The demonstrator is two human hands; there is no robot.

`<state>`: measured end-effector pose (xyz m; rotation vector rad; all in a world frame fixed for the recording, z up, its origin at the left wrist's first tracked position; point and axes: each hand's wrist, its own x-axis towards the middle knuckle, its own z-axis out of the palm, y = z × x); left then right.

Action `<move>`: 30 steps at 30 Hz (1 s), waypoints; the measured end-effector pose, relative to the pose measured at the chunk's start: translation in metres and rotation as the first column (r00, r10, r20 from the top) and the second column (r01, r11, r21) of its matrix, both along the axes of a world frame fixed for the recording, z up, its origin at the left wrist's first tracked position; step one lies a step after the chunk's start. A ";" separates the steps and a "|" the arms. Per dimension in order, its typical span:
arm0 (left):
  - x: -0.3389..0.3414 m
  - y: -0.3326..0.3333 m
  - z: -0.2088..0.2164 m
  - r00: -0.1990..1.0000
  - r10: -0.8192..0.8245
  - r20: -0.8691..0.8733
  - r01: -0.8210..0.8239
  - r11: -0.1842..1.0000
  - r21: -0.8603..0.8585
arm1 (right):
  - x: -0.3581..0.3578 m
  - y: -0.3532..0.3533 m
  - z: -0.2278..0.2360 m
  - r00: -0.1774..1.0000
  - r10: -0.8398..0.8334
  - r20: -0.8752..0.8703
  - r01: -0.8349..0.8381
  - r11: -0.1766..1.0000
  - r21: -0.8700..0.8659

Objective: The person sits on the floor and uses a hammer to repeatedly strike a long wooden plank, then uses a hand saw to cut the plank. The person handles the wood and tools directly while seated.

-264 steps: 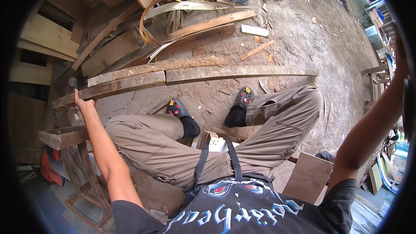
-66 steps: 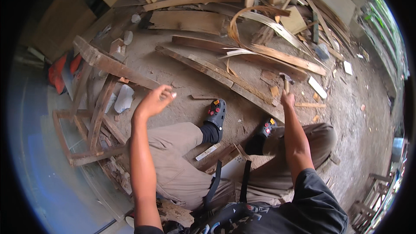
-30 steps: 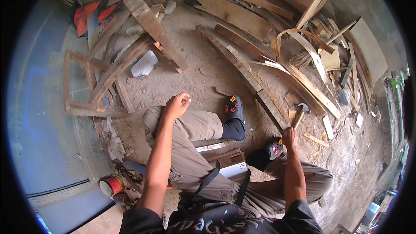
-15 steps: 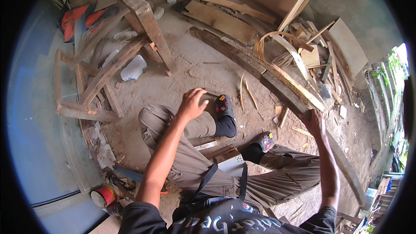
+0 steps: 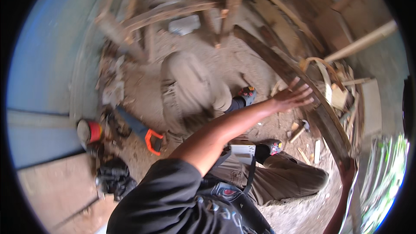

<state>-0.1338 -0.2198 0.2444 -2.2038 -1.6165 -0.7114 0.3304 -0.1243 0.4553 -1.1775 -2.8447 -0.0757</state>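
A long, dark wooden beam (image 5: 331, 126) runs slantwise down my right side, from the far middle toward the near right. My right hand (image 5: 348, 171) is closed round its nearer part. Fingers spread, my left hand (image 5: 294, 96) reaches across to the beam's middle stretch; whether the palm touches the wood I cannot tell. A handsaw with an orange handle (image 5: 154, 142) lies on the ground left of my legs. Right of my feet is a short wooden-handled tool (image 5: 299, 133), possibly a hammer.
A wooden frame (image 5: 173, 11) stands at the far left. Boards and offcuts (image 5: 342, 97) are piled at the right, beside a wall. A red and yellow can (image 5: 89, 131) and a black plastic bag (image 5: 115, 177) sit at the left. My bent legs (image 5: 190, 86) occupy the middle.
My left hand has swung from above my left knee rightward to the beam, its fingers now spread. The right hand stays on the beam. The whole view has turned.
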 end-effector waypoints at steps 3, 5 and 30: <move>0.014 0.008 -0.013 0.997 -0.014 -0.074 0.005 0.993 -0.118 | 0.035 0.008 -0.018 0.997 -0.029 -0.073 0.022 0.995 -0.095; 0.017 0.010 -0.014 0.999 -0.002 -0.050 0.000 0.999 -0.035 | 0.048 0.016 -0.014 0.997 0.072 -0.030 -0.073 0.997 -0.019; -0.110 -0.126 -0.018 0.887 0.390 0.247 -0.336 0.913 -0.233 | -0.168 0.039 -0.076 0.977 0.007 0.214 0.043 0.972 -0.230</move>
